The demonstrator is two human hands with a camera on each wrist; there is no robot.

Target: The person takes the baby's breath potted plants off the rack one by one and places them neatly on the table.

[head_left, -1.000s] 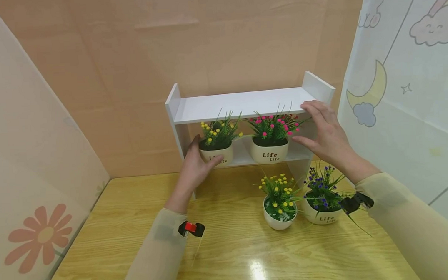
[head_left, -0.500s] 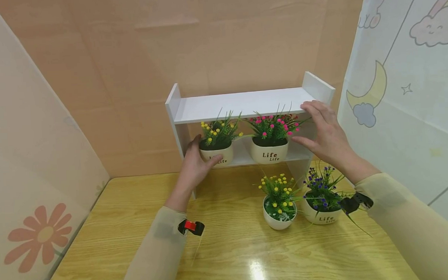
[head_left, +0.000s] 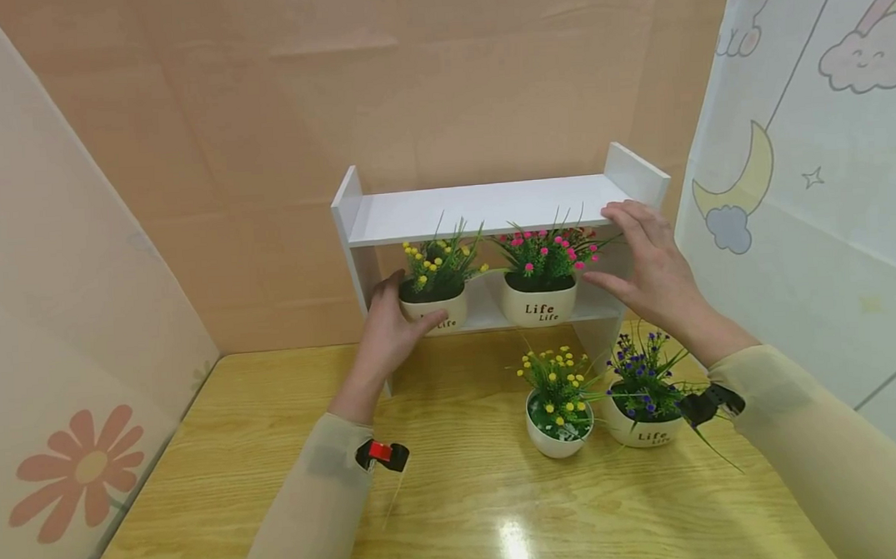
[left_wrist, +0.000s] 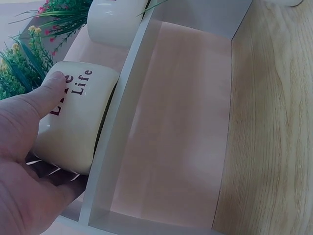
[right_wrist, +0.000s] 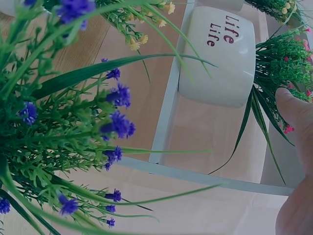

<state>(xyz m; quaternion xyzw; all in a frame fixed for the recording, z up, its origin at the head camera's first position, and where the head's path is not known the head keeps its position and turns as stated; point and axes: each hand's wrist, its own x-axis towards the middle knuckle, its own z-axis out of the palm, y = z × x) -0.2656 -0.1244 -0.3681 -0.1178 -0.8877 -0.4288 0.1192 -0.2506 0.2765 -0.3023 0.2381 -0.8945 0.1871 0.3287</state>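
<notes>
My left hand (head_left: 392,336) grips the yellow-flowered Life pot (head_left: 439,304) on the lower shelf (head_left: 485,303). My right hand (head_left: 656,266), thumb and fingers apart, seems to touch the upper shelf (head_left: 482,208) at its edge.

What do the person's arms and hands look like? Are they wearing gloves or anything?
No gloves: the left hand and the right hand are bare. The left sleeve and right sleeve are long, plain and pale cream. Near the left cuff is a small black gadget with a bright red piece. The right one has a black strap-like gadget, with no red showing.
</notes>
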